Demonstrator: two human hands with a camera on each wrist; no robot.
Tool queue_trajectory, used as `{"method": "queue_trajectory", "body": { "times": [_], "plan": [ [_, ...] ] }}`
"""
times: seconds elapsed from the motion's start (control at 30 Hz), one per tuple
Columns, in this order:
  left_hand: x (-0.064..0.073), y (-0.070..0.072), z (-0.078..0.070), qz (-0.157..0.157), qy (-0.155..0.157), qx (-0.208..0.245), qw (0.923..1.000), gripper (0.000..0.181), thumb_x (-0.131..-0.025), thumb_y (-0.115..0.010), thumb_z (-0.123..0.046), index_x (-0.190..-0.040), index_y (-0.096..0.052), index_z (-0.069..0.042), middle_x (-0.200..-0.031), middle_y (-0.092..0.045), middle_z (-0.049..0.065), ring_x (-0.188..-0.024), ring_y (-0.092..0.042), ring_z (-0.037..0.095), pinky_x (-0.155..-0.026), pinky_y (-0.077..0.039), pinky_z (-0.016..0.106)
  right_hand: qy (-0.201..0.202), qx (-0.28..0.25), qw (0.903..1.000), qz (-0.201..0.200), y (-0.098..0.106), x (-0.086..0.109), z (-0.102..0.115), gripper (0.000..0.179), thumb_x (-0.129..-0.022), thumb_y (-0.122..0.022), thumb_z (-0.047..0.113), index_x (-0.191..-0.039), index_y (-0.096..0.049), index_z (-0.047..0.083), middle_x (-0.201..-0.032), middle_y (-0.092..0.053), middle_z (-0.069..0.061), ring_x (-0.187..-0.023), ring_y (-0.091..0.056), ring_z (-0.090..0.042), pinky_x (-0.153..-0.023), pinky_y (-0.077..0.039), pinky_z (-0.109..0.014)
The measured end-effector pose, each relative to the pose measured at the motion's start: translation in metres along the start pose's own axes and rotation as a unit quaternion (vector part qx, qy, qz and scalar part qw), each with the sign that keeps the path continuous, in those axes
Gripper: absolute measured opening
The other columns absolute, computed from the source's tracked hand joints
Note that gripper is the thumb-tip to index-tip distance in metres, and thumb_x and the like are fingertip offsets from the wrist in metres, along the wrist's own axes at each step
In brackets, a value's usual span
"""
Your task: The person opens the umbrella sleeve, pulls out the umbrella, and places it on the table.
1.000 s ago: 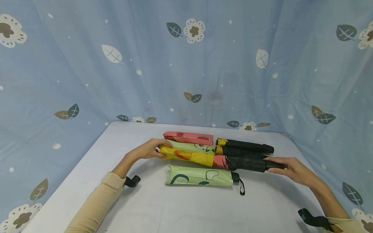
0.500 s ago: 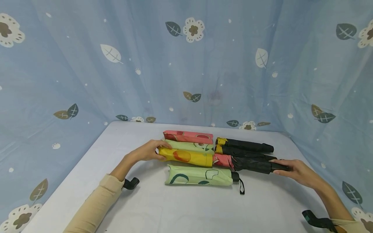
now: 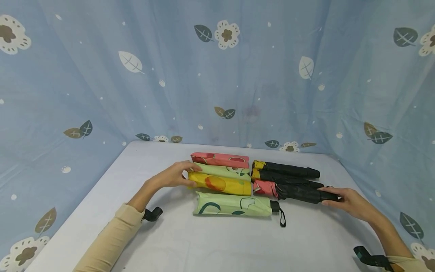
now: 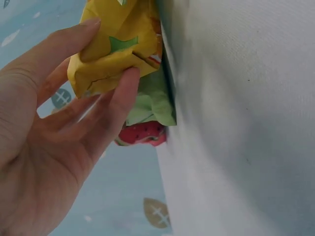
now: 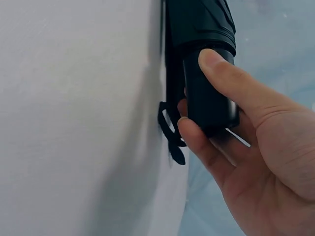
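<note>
My left hand (image 3: 177, 174) pinches the left end of a yellow umbrella sleeve (image 3: 234, 186) with a mango print. In the left wrist view its folded end (image 4: 118, 54) lies between thumb and fingers. My right hand (image 3: 350, 202) grips the black handle (image 5: 209, 93) of a folded umbrella (image 3: 299, 192), whose red tip faces the sleeve across a small gap. Behind the yellow sleeve lie a light green sleeve (image 3: 221, 170) and a red watermelon-print sleeve (image 3: 220, 159). Two black folded umbrellas with yellow tips, a rear one (image 3: 289, 169) and a nearer one (image 3: 282, 177), lie behind the held umbrella.
In front lies a light green sleeved umbrella (image 3: 234, 205), its black handle and wrist strap (image 3: 282, 219) pointing right. Everything is on a white-covered table (image 3: 217, 241). A blue patterned curtain (image 3: 183, 87) closes off the back and sides.
The red-tipped umbrella has slid right, out of the yellow sleeve's mouth, and a gap has opened between them. My right hand moved right with it; my left hand stayed nearly in place.
</note>
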State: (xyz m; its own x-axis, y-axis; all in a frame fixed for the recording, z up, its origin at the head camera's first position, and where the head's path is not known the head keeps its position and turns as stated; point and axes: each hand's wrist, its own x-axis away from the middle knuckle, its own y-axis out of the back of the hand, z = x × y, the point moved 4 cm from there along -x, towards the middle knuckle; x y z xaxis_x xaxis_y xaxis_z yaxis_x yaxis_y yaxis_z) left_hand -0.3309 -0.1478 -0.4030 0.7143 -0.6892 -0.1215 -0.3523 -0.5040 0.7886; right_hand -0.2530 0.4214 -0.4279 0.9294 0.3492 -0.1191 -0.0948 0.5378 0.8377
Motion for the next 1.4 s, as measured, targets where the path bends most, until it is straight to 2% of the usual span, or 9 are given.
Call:
{"method": "queue_trajectory", "body": {
  "times": [0.17,0.33,0.47,0.63,0.7,0.8,0.9,1.17,1.4],
  "plan": [
    [0.001,0.004,-0.002,-0.008,0.001,-0.011,0.9999,0.053,-0.085,-0.078,-0.021,-0.132,-0.059,-0.006,-0.128,-0.062,0.012,-0.111,-0.062,0.028,-0.075,-0.056,0.025,0.001,0.049,0.9987,-0.010,-0.002,0.001,-0.002,0.046,-0.087,-0.074,0.030,-0.127,-0.066,0.008,-0.124,-0.064,-0.027,-0.071,-0.043,0.006,-0.058,-0.040,-0.020],
    [0.002,0.007,-0.001,-0.010,0.004,-0.006,0.9999,0.053,-0.086,-0.077,-0.022,-0.133,-0.058,-0.008,-0.130,-0.060,0.013,-0.112,-0.063,0.028,-0.076,-0.057,0.026,-0.012,0.074,0.9971,-0.011,0.000,-0.002,-0.004,0.049,-0.085,-0.075,0.035,-0.126,-0.066,0.010,-0.124,-0.065,-0.026,-0.068,-0.045,0.004,-0.061,-0.040,-0.020],
    [0.001,0.013,-0.006,-0.024,-0.001,-0.006,0.9997,0.051,-0.087,-0.075,-0.021,-0.134,-0.058,-0.007,-0.129,-0.059,0.014,-0.110,-0.063,0.028,-0.076,-0.057,0.027,-0.020,0.115,0.9929,-0.023,0.004,-0.008,0.000,0.051,-0.082,-0.078,0.039,-0.123,-0.069,0.010,-0.121,-0.067,-0.025,-0.083,-0.059,-0.006,-0.062,-0.044,-0.022],
    [-0.002,0.020,-0.016,-0.046,-0.003,-0.023,0.9987,0.046,-0.090,-0.073,-0.023,-0.130,-0.060,-0.005,-0.126,-0.060,0.016,-0.108,-0.062,0.031,-0.074,-0.057,0.025,-0.018,0.135,0.9901,-0.034,0.008,-0.012,0.010,0.048,-0.080,-0.080,0.034,-0.119,-0.070,0.008,-0.117,-0.068,-0.024,-0.062,-0.051,-0.002,-0.052,-0.040,-0.022],
    [-0.002,0.021,-0.020,-0.053,-0.002,-0.034,0.9980,0.044,-0.090,-0.072,-0.023,-0.128,-0.061,-0.005,-0.126,-0.060,0.015,-0.107,-0.062,0.031,-0.074,-0.056,0.024,-0.014,0.144,0.9889,-0.035,0.009,-0.014,0.015,0.045,-0.079,-0.081,0.030,-0.117,-0.071,0.007,-0.115,-0.069,-0.022,-0.066,-0.059,-0.011,-0.056,-0.047,-0.028],
    [-0.002,0.022,-0.026,-0.061,-0.004,-0.048,0.9970,0.040,-0.091,-0.071,-0.022,-0.126,-0.063,-0.006,-0.126,-0.061,0.012,-0.106,-0.063,0.031,-0.073,-0.056,0.023,-0.002,0.171,0.9844,-0.041,0.010,-0.018,0.025,0.040,-0.078,-0.082,0.025,-0.112,-0.072,0.006,-0.109,-0.072,-0.016,-0.095,-0.068,-0.030,-0.073,-0.055,-0.043],
    [-0.002,0.021,-0.032,-0.065,-0.015,-0.053,0.9963,0.038,-0.090,-0.072,-0.022,-0.124,-0.064,-0.007,-0.125,-0.063,0.010,-0.103,-0.064,0.030,-0.072,-0.056,0.023,0.005,0.185,0.9821,-0.036,0.011,-0.021,0.033,0.038,-0.078,-0.081,0.021,-0.111,-0.072,0.004,-0.106,-0.072,-0.015,-0.100,-0.067,-0.039,-0.081,-0.053,-0.054],
    [-0.003,0.007,-0.042,-0.042,-0.042,-0.073,0.9955,0.034,-0.092,-0.070,-0.022,-0.121,-0.064,-0.006,-0.119,-0.067,0.013,-0.097,-0.067,0.026,-0.071,-0.055,0.021,0.011,0.219,0.9757,-0.004,0.006,-0.020,0.044,0.035,-0.080,-0.080,0.021,-0.109,-0.073,0.003,-0.102,-0.072,-0.014,-0.094,-0.068,-0.037,-0.078,-0.054,-0.050],
    [-0.003,-0.001,-0.046,-0.047,-0.056,-0.096,0.9927,0.030,-0.093,-0.069,-0.023,-0.118,-0.066,-0.008,-0.114,-0.068,0.012,-0.094,-0.069,0.026,-0.072,-0.056,0.025,0.011,0.226,0.9741,-0.014,-0.002,-0.021,0.057,0.031,-0.083,-0.076,0.025,-0.107,-0.074,0.006,-0.101,-0.072,-0.012,-0.092,-0.068,-0.035,-0.078,-0.054,-0.051]
  ]
}}
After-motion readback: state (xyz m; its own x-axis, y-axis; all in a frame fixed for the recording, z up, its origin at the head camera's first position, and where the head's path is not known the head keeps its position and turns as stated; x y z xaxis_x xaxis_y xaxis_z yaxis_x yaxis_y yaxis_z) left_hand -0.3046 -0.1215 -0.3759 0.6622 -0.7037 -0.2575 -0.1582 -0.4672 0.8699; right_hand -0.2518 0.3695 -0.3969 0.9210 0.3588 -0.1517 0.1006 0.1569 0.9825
